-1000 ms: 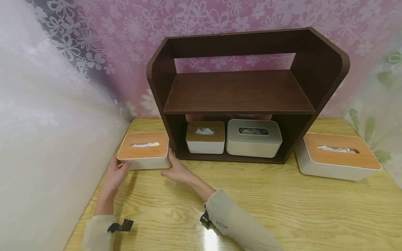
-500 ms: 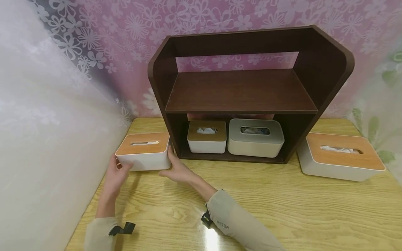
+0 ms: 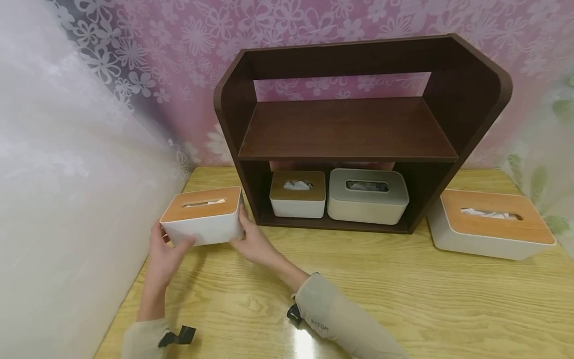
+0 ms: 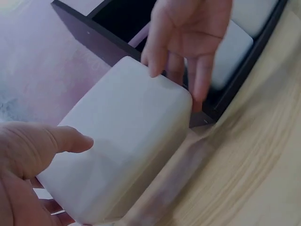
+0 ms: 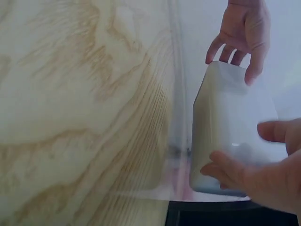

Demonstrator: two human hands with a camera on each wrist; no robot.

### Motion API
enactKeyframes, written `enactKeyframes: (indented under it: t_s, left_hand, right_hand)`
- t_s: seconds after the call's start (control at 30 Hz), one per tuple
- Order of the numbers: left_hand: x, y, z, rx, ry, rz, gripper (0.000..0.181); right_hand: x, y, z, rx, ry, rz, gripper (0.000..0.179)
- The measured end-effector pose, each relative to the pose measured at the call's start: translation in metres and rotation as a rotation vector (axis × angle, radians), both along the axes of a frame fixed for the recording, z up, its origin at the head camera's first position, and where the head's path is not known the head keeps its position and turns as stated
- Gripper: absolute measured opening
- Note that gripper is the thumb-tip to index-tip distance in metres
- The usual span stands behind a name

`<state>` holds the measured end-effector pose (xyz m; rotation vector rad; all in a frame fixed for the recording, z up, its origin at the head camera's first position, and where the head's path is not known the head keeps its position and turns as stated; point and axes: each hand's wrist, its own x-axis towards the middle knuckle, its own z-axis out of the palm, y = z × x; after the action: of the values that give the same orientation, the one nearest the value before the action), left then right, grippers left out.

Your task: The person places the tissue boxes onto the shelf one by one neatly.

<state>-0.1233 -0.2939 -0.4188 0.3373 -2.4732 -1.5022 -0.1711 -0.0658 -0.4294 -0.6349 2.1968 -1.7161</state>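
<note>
Both hands hold a white tissue box (image 3: 204, 228) with an orange wood-look lid (image 3: 202, 203), a tissue showing in its slot. It is raised off the table and slightly tilted, left of the dark shelf. My left hand (image 3: 162, 257) grips the left end, thumb on the front face and fingers round the end. At the opposite end, my right hand (image 3: 254, 244) has its thumb on the front and fingers along the side. The left wrist view shows the box's white wall (image 4: 117, 127) between both hands. Its pale underside edge (image 5: 204, 122) shows in the right wrist view.
The dark brown shelf (image 3: 350, 129) stands against the flowered wall. On its lower level are a brown-topped tissue box (image 3: 297, 208) and a grey-topped tissue box (image 3: 367, 212). A larger wood-lidded tissue box (image 3: 498, 217) sits right of it. A white wall (image 3: 80, 199) borders the left.
The held tissue box has risen from the table and come slightly toward me, showing more of its front face. Both hands have moved with it. The head view has shifted slightly.
</note>
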Motion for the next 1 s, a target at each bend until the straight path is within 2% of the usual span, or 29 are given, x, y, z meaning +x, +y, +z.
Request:
enactKeyframes:
  t_s: [0.13,0.27,0.5,0.7,1.0]
  left_hand:
    - [0.005,0.004,0.000,-0.106,0.056,0.021,0.093]
    - [0.011,0.009,0.001,-0.126,0.117,0.062,0.088]
    - [0.026,0.014,0.008,-0.118,0.162,0.108,0.090]
    - [0.039,0.017,0.013,-0.157,0.217,0.122,0.096]
    - [0.050,0.024,0.020,-0.129,0.416,0.136,0.102]
  right_hand:
    - [0.005,0.000,0.005,0.063,0.084,-0.102,0.078]
    - [0.008,0.000,0.007,0.071,0.161,-0.144,0.074]
    - [0.015,0.003,0.015,0.048,0.262,-0.160,0.072]
    - [0.025,0.009,0.023,0.008,0.325,-0.155,0.071]
    - [0.043,0.018,0.042,-0.071,0.414,-0.138,0.068]
